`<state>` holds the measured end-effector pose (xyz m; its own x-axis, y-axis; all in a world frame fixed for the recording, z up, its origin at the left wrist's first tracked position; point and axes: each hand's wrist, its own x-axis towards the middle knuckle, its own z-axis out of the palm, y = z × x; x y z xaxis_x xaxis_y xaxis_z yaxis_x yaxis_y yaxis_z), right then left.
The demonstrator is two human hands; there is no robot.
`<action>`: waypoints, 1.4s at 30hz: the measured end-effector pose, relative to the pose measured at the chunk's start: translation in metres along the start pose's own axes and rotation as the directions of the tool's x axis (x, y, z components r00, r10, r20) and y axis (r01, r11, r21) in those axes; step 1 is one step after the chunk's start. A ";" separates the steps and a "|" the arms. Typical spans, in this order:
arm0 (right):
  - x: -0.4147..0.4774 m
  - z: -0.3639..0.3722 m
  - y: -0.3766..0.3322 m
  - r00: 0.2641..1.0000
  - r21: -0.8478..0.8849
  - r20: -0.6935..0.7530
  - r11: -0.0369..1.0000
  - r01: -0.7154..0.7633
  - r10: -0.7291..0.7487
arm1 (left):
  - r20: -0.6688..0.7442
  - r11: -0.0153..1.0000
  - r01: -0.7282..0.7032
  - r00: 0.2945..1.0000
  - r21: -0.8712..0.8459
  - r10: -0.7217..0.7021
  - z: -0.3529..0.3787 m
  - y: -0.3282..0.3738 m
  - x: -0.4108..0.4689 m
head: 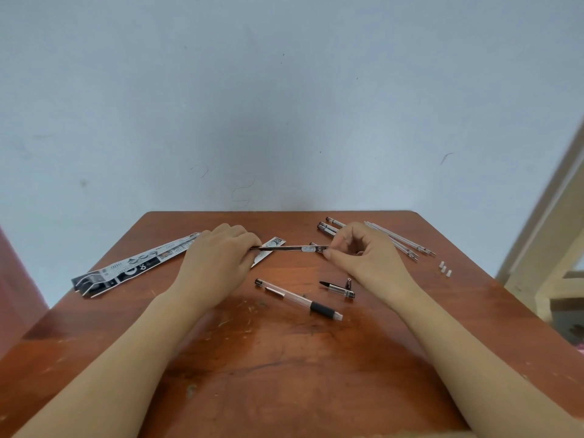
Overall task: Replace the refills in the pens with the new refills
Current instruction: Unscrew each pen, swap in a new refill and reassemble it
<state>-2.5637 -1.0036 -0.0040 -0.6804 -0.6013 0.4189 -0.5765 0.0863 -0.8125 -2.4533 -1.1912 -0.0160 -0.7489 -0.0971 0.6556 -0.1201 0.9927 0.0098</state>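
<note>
My left hand (218,257) and my right hand (360,251) hold a thin dark refill (284,248) level between them, above the wooden table (284,358). The left fingers pinch its left end, and the right thumb and fingers pinch its labelled right end. An open clear pen barrel with a black grip (298,299) lies in front of my hands. Its black tip piece (328,284) and cap (348,287) lie just right of it.
Black-and-white refill packets (132,263) lie at the left, one partly under my left hand. Capped pens (330,227) and several bare refills (401,241) lie at the back right. Three small white caps (445,268) sit near the right edge. A wall stands behind the table.
</note>
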 end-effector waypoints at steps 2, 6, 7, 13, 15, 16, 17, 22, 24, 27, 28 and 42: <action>-0.001 0.000 -0.002 1.000 -0.009 0.007 1.000 -0.007 0.007 | -0.016 1.000 -0.002 1.000 0.006 0.002 -0.001 0.000 0.000; 0.000 -0.001 -0.004 0.999 0.011 0.010 0.999 -0.046 0.046 | -0.003 1.000 0.000 1.000 0.001 0.000 0.000 -0.004 0.000; 0.000 -0.001 -0.004 0.998 0.013 0.015 0.998 -0.058 0.058 | 0.001 1.000 0.008 1.000 -0.011 -0.008 0.001 -0.006 0.000; 0.000 0.000 0.000 0.976 -0.034 0.147 0.987 -0.155 0.159 | 0.078 0.995 0.068 0.995 -0.074 -0.062 0.002 -0.017 0.000; -0.001 0.001 -0.002 0.965 -0.084 0.215 0.987 -0.137 0.152 | 0.086 0.993 0.077 0.994 -0.084 -0.070 0.001 -0.018 -0.001; -0.002 0.001 -0.002 0.960 -0.097 0.241 0.987 -0.125 0.145 | 0.089 0.992 0.082 0.993 -0.094 -0.074 0.001 -0.019 -0.001; -0.002 0.001 -0.003 0.957 -0.105 0.256 0.988 -0.115 0.138 | 0.095 0.991 0.085 0.993 -0.103 -0.075 0.000 -0.018 -0.001; -0.002 0.002 -0.003 0.963 -0.142 0.252 0.988 -0.063 0.098 | 0.152 0.974 0.103 0.986 -0.199 -0.073 -0.007 -0.015 0.000; -0.001 0.003 -0.004 0.963 -0.145 0.254 0.988 -0.050 0.086 | 0.184 0.967 0.124 0.979 -0.223 -0.083 -0.009 -0.012 0.001; -0.002 0.001 -0.005 0.959 -0.118 0.275 0.992 -0.044 0.075 | 0.198 0.959 0.152 0.975 -0.238 -0.106 -0.012 -0.010 0.000; -0.002 0.001 -0.005 0.957 -0.112 0.280 0.993 -0.043 0.074 | 0.199 0.957 0.162 0.973 -0.240 -0.115 -0.013 -0.009 0.000; -0.004 0.000 -0.006 0.958 -0.146 0.279 0.989 -0.031 0.071 | 0.281 0.950 0.197 0.951 -0.242 -0.125 -0.019 -0.004 0.000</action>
<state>-2.5573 -1.0022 -0.0004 -0.5663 -0.7913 0.2306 -0.6150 0.2195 -0.7573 -2.4405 -1.1940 -0.0012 -0.8806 -0.2369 0.4104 -0.1035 0.9413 0.3214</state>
